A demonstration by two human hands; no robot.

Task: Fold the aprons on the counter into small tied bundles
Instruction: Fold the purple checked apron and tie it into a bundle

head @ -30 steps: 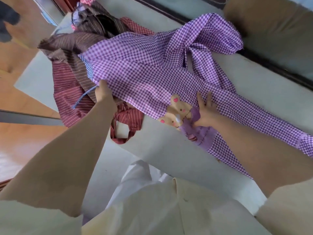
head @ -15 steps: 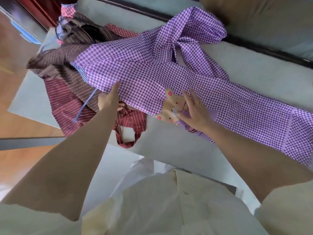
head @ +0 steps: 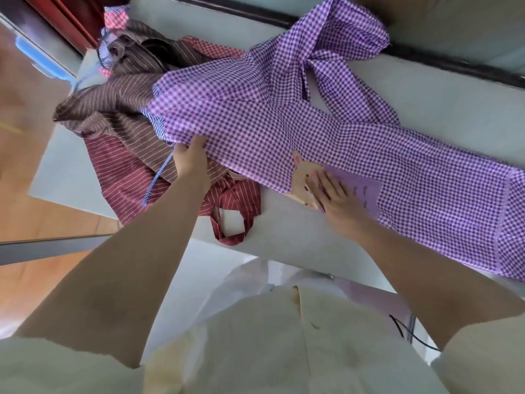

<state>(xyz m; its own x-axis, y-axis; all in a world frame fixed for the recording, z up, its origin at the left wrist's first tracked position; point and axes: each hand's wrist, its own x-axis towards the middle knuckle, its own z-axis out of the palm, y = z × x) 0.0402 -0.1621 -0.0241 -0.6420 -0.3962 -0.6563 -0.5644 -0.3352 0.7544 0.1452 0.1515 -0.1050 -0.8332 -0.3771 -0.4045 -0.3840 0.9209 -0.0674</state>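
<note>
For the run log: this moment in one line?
phase: flattening | left hand: grips purple gingham apron edge | right hand: flat on bear patch | striped aprons: piled left, unfolded

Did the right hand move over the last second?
Yes. The right hand has slid left along the counter's near edge, toward the hanging red strap loop; its fingers now lie on the bear patch.

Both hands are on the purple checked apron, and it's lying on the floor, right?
Not quite. The left hand and right hand are both on the purple checked apron, but it lies on the counter, not the floor. The head view shows this.
</note>
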